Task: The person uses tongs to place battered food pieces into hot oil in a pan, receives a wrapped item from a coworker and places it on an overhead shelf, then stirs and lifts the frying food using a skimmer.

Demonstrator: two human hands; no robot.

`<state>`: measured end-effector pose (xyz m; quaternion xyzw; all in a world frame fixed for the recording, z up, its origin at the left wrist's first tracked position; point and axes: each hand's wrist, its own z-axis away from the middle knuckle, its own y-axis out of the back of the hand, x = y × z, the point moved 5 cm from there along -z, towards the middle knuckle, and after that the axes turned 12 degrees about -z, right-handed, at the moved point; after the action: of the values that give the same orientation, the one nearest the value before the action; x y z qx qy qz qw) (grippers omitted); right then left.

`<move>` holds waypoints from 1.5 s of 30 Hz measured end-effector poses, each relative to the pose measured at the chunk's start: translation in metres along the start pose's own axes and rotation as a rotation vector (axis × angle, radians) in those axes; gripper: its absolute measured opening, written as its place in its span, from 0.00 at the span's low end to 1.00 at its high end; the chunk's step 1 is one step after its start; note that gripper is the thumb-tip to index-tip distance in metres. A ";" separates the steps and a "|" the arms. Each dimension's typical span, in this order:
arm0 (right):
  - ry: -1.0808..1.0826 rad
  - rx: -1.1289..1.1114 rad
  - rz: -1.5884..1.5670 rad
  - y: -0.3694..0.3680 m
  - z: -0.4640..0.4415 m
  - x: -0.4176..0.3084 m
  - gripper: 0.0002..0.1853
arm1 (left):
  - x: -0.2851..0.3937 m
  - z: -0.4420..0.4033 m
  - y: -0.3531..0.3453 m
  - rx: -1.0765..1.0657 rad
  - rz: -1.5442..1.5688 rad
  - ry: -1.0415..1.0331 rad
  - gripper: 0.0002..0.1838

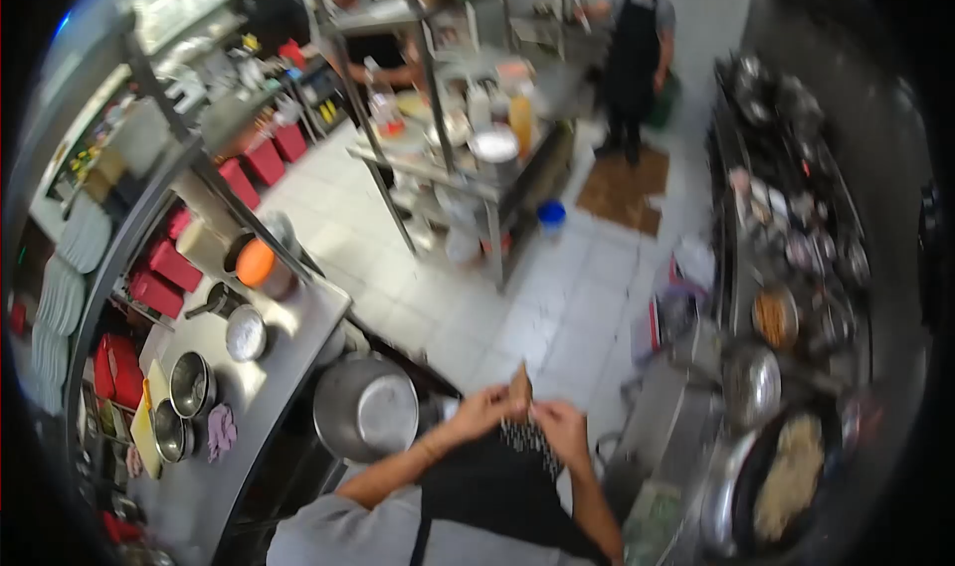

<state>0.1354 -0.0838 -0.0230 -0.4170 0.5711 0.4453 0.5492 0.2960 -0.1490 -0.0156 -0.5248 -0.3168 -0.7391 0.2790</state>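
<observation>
In front of the black apron (pixel 487 496), my left hand (pixel 481 413) pinches a small brown piece with a pointed top (pixel 520 385). It is too blurred to tell its kind. My right hand (pixel 562 432) is closed, fingertips together at the lower right edge of that piece. Just below the hands, a pale speckled patch (pixel 527 439) shows against the apron. A large metal pot (pixel 343 407) stands to the left of my left forearm.
At left, a steel counter (pixel 298 357) carries metal bowls (pixel 191 383), a purple cloth (pixel 222 432) and a cutting board (pixel 147 445). On the right stands a stove with a large pan of pale food (pixel 791 476). Ahead are a blue bucket (pixel 551 215), a floor mat (pixel 622 188) and two people.
</observation>
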 end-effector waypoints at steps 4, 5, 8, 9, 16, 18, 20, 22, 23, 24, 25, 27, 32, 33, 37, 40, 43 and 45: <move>0.094 -0.051 0.011 -0.013 -0.008 -0.061 0.09 | 0.033 0.012 0.022 0.008 -0.087 -0.105 0.20; 0.074 -0.071 -0.010 -0.018 -0.008 -0.079 0.09 | 0.052 0.018 0.023 0.050 0.018 -0.157 0.18; 0.131 -0.087 0.034 -0.032 -0.009 -0.088 0.09 | 0.040 0.026 0.039 0.018 0.015 -0.101 0.16; 0.105 -0.114 0.054 -0.040 -0.008 -0.090 0.08 | 0.041 0.032 0.044 0.025 -0.018 -0.114 0.15; 0.074 -0.248 0.141 -0.101 -0.003 -0.105 0.07 | 0.032 0.075 0.088 0.101 -0.018 -0.150 0.14; 0.065 -0.280 0.167 -0.115 -0.003 -0.108 0.07 | 0.027 0.084 0.097 0.099 0.073 -0.145 0.14; 0.056 -0.307 0.196 -0.129 -0.002 -0.109 0.07 | 0.017 0.091 0.105 0.108 0.113 -0.140 0.14; 0.085 -0.308 0.201 -0.138 0.003 -0.107 0.07 | 0.009 0.097 0.109 0.111 0.159 -0.137 0.14; 0.086 -0.313 0.208 -0.142 0.003 -0.109 0.07 | 0.010 0.100 0.114 0.119 0.131 -0.136 0.14; 0.073 -0.316 0.206 -0.147 0.004 -0.110 0.07 | 0.010 0.103 0.118 0.125 0.101 -0.134 0.14; 0.060 -0.317 0.202 -0.151 0.006 -0.110 0.07 | 0.012 0.107 0.121 0.128 0.104 -0.135 0.14; 0.049 -0.300 0.195 -0.157 0.008 -0.107 0.08 | 0.014 0.112 0.127 0.136 0.074 -0.111 0.14; 0.042 -0.269 0.203 -0.169 0.010 -0.110 0.09 | 0.001 0.115 0.128 0.087 0.219 -0.078 0.16; 0.053 -0.258 0.178 -0.169 0.009 -0.108 0.09 | 0.000 0.114 0.130 0.110 0.281 -0.114 0.14; -0.070 -0.267 0.103 -0.169 0.006 -0.107 0.11 | -0.003 0.113 0.133 0.081 0.356 -0.143 0.13; -0.205 -0.258 0.049 -0.169 0.003 -0.103 0.11 | -0.018 0.112 0.131 0.021 0.441 -0.037 0.18; -0.238 -0.262 0.001 -0.170 -0.002 -0.095 0.11 | -0.022 0.111 0.130 0.019 0.568 0.005 0.15; -0.309 -0.328 0.078 -0.173 -0.005 -0.096 0.10 | -0.033 0.116 0.133 0.067 0.468 0.015 0.17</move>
<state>0.3060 -0.1339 0.0638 -0.4053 0.4160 0.6114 0.5374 0.4736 -0.1437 0.0049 -0.5690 -0.2089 -0.6471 0.4625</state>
